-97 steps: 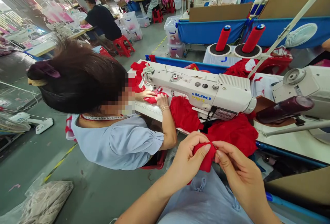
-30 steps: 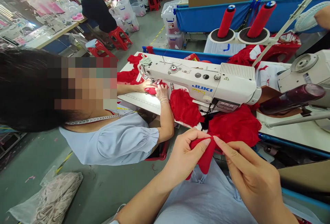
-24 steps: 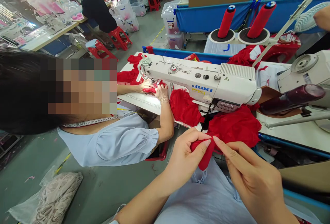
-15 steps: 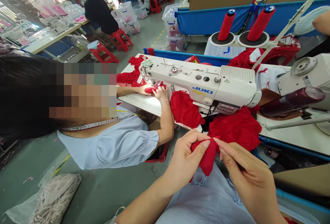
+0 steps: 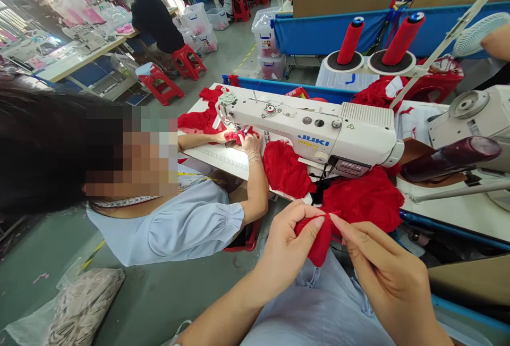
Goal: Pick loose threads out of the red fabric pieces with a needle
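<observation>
A small piece of red fabric (image 5: pixel 320 247) hangs in front of my lap. My left hand (image 5: pixel 289 245) is closed on it, thumb and index finger pinching its upper edge. At the same edge, the fingertips of my right hand (image 5: pixel 384 266) are pinched on the cloth; the other fingers are curled. The fold between the two hands is too small to make out in detail. Just beyond my hands lies a heap of red fabric (image 5: pixel 362 200), with another red bundle (image 5: pixel 285 168) to its left on the sewing table.
A co-worker in a light blue top (image 5: pixel 167 218) sits at the left, hands holding red cloth at a white sewing machine (image 5: pixel 319 133). Two red thread cones (image 5: pixel 350 42) stand behind it. On the right are a second machine (image 5: pixel 474 117) and a dark red bottle-like object (image 5: pixel 454 157).
My right hand has shifted slightly right and down, still pinching the edge. The hanging red fabric looks a little shorter and more bunched. The co-worker's head has tilted lower.
</observation>
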`<state>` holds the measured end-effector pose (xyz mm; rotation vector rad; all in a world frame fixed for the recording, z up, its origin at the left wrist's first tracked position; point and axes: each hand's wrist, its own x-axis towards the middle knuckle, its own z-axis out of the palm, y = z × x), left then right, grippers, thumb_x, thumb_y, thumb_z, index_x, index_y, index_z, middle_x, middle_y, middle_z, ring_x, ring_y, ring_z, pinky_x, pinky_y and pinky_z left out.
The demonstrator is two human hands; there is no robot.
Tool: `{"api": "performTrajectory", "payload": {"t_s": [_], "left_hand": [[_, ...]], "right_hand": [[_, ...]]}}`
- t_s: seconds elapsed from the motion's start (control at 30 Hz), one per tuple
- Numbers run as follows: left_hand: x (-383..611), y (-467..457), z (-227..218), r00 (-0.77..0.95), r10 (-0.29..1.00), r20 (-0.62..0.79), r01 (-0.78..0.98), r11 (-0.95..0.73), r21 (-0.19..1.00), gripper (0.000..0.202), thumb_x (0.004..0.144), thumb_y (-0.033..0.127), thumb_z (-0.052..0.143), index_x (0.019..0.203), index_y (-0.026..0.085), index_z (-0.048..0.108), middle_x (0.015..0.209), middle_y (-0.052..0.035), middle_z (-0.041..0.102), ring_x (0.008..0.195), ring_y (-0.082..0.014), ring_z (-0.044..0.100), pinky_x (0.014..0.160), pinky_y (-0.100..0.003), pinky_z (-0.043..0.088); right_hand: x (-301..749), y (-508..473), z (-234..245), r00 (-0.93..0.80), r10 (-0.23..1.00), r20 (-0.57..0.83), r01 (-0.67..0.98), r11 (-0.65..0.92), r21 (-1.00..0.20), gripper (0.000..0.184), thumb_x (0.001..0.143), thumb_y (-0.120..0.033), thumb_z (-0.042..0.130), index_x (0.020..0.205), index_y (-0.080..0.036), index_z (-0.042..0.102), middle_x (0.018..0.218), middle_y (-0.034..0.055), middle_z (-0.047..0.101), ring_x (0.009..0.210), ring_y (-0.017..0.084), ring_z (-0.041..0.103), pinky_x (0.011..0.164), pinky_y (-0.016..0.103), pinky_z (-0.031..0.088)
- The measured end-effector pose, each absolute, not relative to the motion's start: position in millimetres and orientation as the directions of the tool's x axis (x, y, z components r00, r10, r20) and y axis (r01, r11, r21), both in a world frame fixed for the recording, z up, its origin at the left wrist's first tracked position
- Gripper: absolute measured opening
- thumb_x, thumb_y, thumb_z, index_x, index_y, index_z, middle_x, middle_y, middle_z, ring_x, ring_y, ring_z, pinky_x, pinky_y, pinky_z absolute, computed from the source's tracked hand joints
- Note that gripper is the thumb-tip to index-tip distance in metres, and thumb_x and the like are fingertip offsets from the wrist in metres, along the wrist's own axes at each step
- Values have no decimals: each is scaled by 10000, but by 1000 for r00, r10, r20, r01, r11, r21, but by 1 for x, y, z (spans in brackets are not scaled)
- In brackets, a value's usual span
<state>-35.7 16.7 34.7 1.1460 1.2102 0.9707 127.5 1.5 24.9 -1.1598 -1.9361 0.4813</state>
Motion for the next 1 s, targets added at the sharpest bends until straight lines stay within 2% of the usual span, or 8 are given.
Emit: {"api": "performTrajectory", "payload": {"t_s": [0.23, 0.4, 0.53, 0.63, 0.7, 0.77, 0.87, 1.0], "left_hand": [[-37, 16, 39, 128, 984, -123, 130, 107, 986, 221, 929, 283, 531, 836, 161, 690, 761, -14, 537, 737, -141, 525, 711, -267, 407], [-37, 17, 37, 144, 980, -134, 77, 124, 989, 209, 922, 279, 548, 815, 152, 675, 760, -11, 552, 725, -129, 513, 705, -253, 396], [-37, 19, 34, 155, 971, -180, 5, 181, 983, 212, 916, 302, 557, 812, 151, 663, 767, -7, 553, 714, -122, 502, 703, -248, 391], [-36, 20, 30, 151, 970, -189, -9, 193, 981, 209, 908, 305, 568, 804, 148, 659, 773, -8, 560, 726, -123, 505, 720, -247, 391], [-36, 20, 29, 146, 969, -200, -15, 205, 979, 213, 904, 309, 573, 794, 146, 655, 766, -6, 560, 720, -122, 504, 718, -246, 391], [-35, 20, 27, 142, 967, -214, -29, 220, 975, 222, 900, 318, 577, 781, 144, 647, 754, -4, 556, 705, -120, 498, 706, -243, 391], [-36, 19, 26, 151, 964, -220, -62, 231, 971, 238, 899, 339, 582, 772, 145, 638, 750, -1, 554, 693, -115, 491, 693, -238, 388], [-35, 19, 23, 202, 944, -259, -165, 294, 941, 271, 892, 404, 589, 790, 155, 619, 747, 5, 567, 657, -108, 501, 641, -228, 389]], "right_hand": [[129, 1, 26, -244, 847, 473, 580, 519, -629, 353, 895, -31, 507, 1177, -133, 695, 826, 38, 667, 677, 54, 639, 651, 99, 490], [123, 2, 28, -153, 894, 421, 424, 445, -789, 373, 877, -51, 547, 1158, -227, 717, 799, 8, 683, 656, 66, 644, 631, 112, 509], [120, 2, 20, -62, 973, 222, 224, 230, -947, 347, 855, -122, 620, 1098, -336, 747, 706, -26, 661, 591, 80, 610, 561, 144, 503], [117, -1, 10, 4, 999, -39, -44, -39, -998, 225, 833, -247, 690, 1018, -340, 778, 624, -18, 619, 505, 80, 542, 457, 166, 447], [114, -1, 6, 4, 973, -230, -239, -223, -945, 174, 772, -341, 760, 936, -300, 801, 536, -23, 551, 418, 55, 435, 373, 152, 336], [110, 0, 6, -31, 929, -368, -384, -351, -854, 229, 688, -397, 825, 872, -262, 808, 485, -36, 494, 379, 32, 343, 350, 143, 251], [107, 2, 12, -103, 868, -486, -496, -468, -731, 293, 602, -403, 879, 835, -240, 804, 480, -44, 475, 376, 19, 288, 352, 139, 208], [106, 3, 16, -181, 799, -574, -564, -562, -605, 294, 582, -382, 895, 834, -263, 802, 498, -53, 473, 385, 4, 252, 352, 122, 198]]}}
